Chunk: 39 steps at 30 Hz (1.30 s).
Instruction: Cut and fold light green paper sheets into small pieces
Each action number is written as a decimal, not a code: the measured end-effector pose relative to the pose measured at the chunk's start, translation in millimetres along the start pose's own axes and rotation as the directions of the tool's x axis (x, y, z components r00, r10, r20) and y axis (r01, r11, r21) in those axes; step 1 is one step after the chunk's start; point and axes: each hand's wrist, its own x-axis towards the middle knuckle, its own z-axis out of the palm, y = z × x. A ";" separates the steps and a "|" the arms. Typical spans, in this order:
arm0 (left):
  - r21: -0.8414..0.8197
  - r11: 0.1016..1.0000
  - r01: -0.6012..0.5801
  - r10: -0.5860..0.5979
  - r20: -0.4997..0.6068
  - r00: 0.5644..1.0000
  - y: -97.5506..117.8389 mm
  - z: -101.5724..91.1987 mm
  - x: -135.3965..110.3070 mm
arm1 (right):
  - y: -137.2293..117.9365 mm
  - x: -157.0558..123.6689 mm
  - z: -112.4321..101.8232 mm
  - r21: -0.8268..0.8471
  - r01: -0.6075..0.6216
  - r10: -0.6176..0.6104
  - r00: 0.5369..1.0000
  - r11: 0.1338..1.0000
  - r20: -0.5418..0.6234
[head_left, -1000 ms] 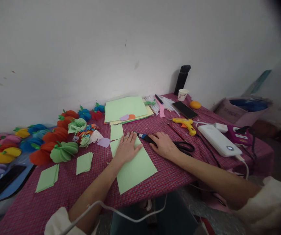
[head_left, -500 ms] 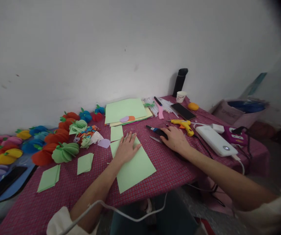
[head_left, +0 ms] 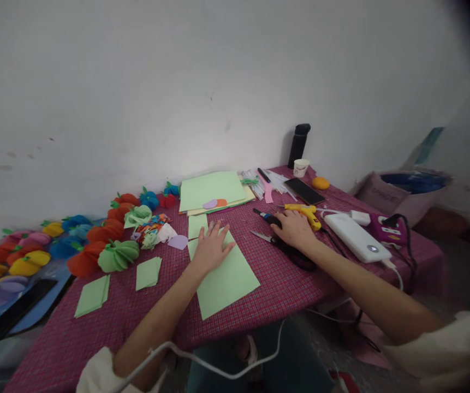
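My left hand (head_left: 211,250) lies flat with fingers spread on a light green paper sheet (head_left: 228,284). A smaller green piece (head_left: 197,225) sits beyond its fingertips. On the right, my right hand (head_left: 296,229) has its fingers closed over the rear of a blue-and-black utility knife (head_left: 266,217), whose front end points toward the wall and left. A pair of scissors (head_left: 261,236) rests below that hand, blades pointing left and handles partly covered. The yellow glue gun (head_left: 312,218) lies just beyond my right hand.
Small green paper stacks (head_left: 148,273), paper scraps and several paper pumpkins (head_left: 119,255) lie leftward. Large paper sheets (head_left: 212,188) are at the wall. A phone (head_left: 304,191), cup (head_left: 301,167), black bottle (head_left: 299,145), white power bank (head_left: 357,237) and purple power strip (head_left: 386,229) stand rightward.
The utility knife has shifted slightly right with my right hand, uncovering more of the scissors. My left hand stays on the green sheet. The camera view has turned slightly.
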 end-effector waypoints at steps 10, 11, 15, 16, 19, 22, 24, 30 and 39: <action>-0.069 0.940 0.335 -0.335 0.016 0.942 -38.7 -26.2 -7.2 | -93.9 22.5 0.6 0.393 0.249 -0.326 0.934 0.885 0.143; -0.053 0.930 0.363 -0.361 0.051 0.931 -40.6 -23.5 -9.3 | -102.1 30.0 4.7 0.391 0.246 -0.329 0.931 0.887 0.161; -0.044 0.928 0.371 -0.358 0.176 0.917 -41.9 -11.9 -15.0 | -123.2 62.8 21.8 0.365 0.218 -0.309 0.927 0.905 0.211; -0.052 0.934 0.352 -0.338 0.184 0.923 -41.3 -9.4 -15.7 | -126.1 70.0 25.4 0.357 0.216 -0.310 0.922 0.909 0.230; -0.058 0.946 0.319 -0.304 0.182 0.935 -39.6 -3.9 -16.9 | -131.8 85.1 33.5 0.341 0.239 -0.348 0.886 0.909 0.307; -0.055 0.949 0.311 -0.298 0.171 0.939 -38.8 -0.7 -17.7 | -134.5 90.0 36.3 0.330 0.267 -0.387 0.839 0.906 0.382; -0.067 0.954 0.293 -0.280 0.156 0.947 -38.9 -0.1 -18.1 | -135.1 89.8 35.3 0.318 0.281 -0.399 0.820 0.905 0.410; -0.077 0.928 0.364 -0.353 0.125 0.927 -49.1 -11.8 -18.3 | -135.1 89.9 24.4 0.274 0.358 -0.446 0.789 0.893 0.424; -0.140 0.862 0.488 -0.493 -0.008 0.870 -74.1 -20.9 -20.8 | -132.2 95.5 17.4 0.317 0.450 -0.550 0.688 0.835 0.473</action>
